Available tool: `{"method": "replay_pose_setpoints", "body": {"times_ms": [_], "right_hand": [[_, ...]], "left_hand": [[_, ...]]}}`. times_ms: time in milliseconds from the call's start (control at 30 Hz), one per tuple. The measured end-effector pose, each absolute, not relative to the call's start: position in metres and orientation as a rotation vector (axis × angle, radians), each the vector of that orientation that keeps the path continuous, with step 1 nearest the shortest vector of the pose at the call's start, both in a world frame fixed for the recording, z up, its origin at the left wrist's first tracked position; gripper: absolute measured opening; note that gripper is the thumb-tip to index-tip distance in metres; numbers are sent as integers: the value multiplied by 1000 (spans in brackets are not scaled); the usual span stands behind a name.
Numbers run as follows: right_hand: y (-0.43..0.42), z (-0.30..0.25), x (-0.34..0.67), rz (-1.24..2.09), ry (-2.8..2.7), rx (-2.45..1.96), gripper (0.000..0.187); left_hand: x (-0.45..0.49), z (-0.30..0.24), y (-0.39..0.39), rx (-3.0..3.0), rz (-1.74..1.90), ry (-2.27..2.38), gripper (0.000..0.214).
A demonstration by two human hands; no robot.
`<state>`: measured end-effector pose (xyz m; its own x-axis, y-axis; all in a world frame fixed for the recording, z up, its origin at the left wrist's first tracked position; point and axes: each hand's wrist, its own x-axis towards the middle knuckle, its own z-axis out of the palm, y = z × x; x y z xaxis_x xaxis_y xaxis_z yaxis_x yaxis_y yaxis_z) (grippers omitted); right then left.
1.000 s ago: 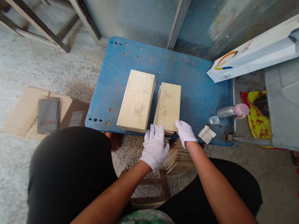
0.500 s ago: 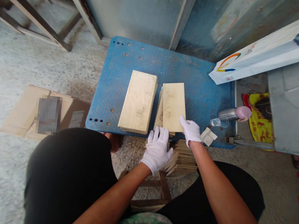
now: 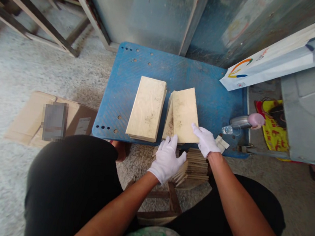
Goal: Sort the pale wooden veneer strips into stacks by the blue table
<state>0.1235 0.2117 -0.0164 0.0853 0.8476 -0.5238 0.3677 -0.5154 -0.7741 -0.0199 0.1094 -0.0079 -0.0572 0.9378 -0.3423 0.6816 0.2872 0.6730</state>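
Two stacks of pale boards, left stack [image 3: 146,109] and right stack [image 3: 169,124], side by side on a blue table [image 3: 210,105]. One board [image 3: 187,116], smudged, atop the right stack, turned askew, its lower right corner pinched between thumb and fingers of the gloved right hand [image 3: 203,139]. Left hand [image 3: 167,159], gloved, fingers extended and thumb spread, grasping nothing; fingertips at the board's near edge, contact hard to tell. Further boards [image 3: 197,169] piled below the table's near edge. Toward the table's right: one steel bottle [image 3: 239,121], pink-capped; one white bag [image 3: 266,70].
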Motion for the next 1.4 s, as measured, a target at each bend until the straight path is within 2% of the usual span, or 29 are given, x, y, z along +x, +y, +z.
{"method": "replay_pose_setpoints", "body": {"times_ms": [167,333,467,600,800,933,1100,1167,1233,1400], "right_hand": [[195,0,137,1624,-971,-1809,37],[172,32,148,1703,-898,-1724,33],[140,55,148,1755,-872,-1610,39],[98,66,138,1729,-923,-1588,46],[59,74,120,1711,-1112,-1584,50],[60,83,129,1673,-1290,-1640,47],[74,116,155,1355,-1234,-1682,68],[78,134,162,1305,-1340,-1662,72],[77,149,166,1333,-1496,-1666,69],[69,155,175,1475,-1738,-1821,51]], "left_hand": [[-28,1,123,879,675,1776,71],[-40,18,132,498,944,1393,76],[-49,47,134,379,1067,1039,70],[-63,76,128,394,1076,814,61],[-83,102,95,426,1040,915,48],[-85,97,63,483,1051,1015,40],[-79,74,33,810,946,1152,19],[-78,67,27,1007,855,1180,14],[-77,64,23,1185,776,1182,14],[-77,57,20,1418,693,1149,20]]}}
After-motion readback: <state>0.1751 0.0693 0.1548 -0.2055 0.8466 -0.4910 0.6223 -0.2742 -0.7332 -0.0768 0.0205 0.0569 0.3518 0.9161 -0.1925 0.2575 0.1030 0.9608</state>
